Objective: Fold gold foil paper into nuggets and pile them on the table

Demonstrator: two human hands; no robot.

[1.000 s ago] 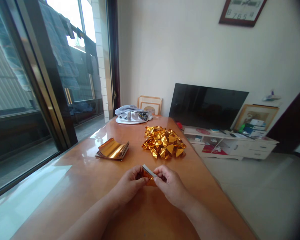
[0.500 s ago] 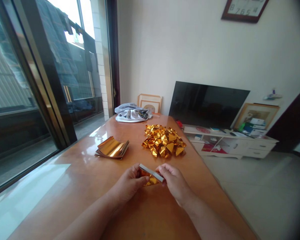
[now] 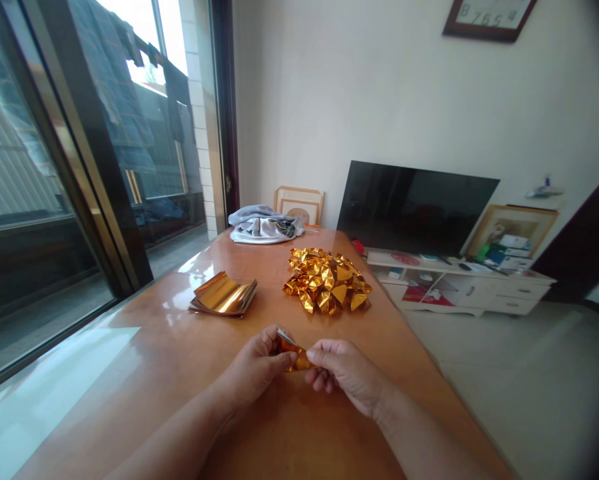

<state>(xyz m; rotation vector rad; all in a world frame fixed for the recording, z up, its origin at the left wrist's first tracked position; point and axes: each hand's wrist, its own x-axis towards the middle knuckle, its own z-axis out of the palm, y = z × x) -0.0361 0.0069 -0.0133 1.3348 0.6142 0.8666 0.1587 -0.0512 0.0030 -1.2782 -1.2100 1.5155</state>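
Observation:
Between my two hands is a partly folded sheet of gold foil paper (image 3: 300, 361), held just above the table. My left hand (image 3: 262, 363) pinches its left side, where a pale, narrow folded edge sticks up. On the right side, my right hand (image 3: 346, 370) grips the foil between thumb and curled fingers, covering that end. Ahead and to the right lies a heap of folded gold foil pieces (image 3: 326, 280). A stack of flat, slightly curled gold foil sheets (image 3: 224, 295) rests ahead and to the left.
The glossy wooden table (image 3: 169, 387) runs away from me toward the wall. Bundled grey cloth (image 3: 264, 225) and framed pictures (image 3: 299, 203) are at its far end. A television (image 3: 414, 207) stands on a white cabinet (image 3: 469, 290) at right; sliding glass doors (image 3: 94, 167) are at left.
My right thumb and fingers have pressed the right end of the foil's pale upright edge down and closed over it. My left hand stays in nearly the same place.

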